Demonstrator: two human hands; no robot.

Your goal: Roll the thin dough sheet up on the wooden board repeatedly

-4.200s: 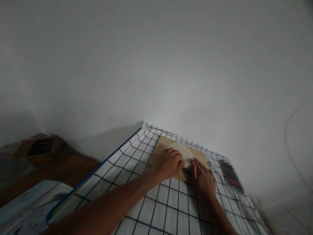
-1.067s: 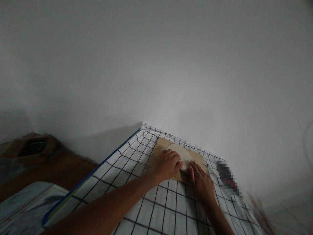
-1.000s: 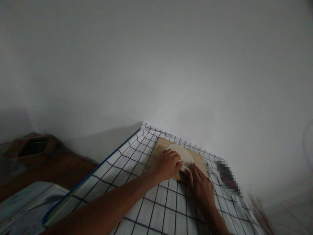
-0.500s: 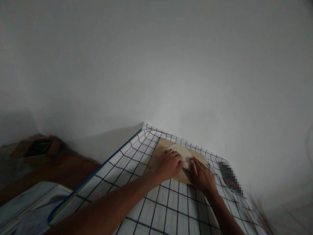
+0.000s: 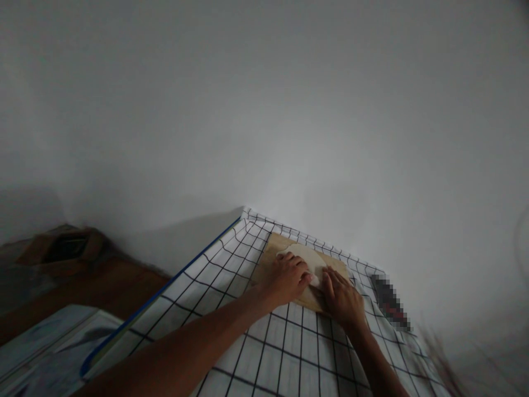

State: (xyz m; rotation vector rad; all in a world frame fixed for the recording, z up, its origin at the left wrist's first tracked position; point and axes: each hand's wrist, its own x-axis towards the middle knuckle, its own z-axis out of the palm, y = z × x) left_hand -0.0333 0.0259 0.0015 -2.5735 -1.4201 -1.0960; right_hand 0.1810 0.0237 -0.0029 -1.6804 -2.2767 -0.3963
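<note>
A flat piece of pale dough (image 5: 306,255) lies on a light wooden board (image 5: 268,248). My left hand (image 5: 288,278) rests on the dough's left and near part, its fingers curled over the near edge, thumb toward the right. On the right side, my right hand (image 5: 342,295) touches the dough's edge with its fingers stretched out and lying low over the board. Both palms face down, and they hide the near part of the dough.
The board sits on a table with a white, black-checked cloth (image 5: 264,353). A blurred-out dark object (image 5: 390,303) lies at the cloth's right edge. A wall (image 5: 264,110) rises behind. At the left are a wooden box (image 5: 68,249) and a pale printed surface (image 5: 53,347).
Both hands stay almost in the same place on the dough. My right hand's fingers have shifted very slightly.
</note>
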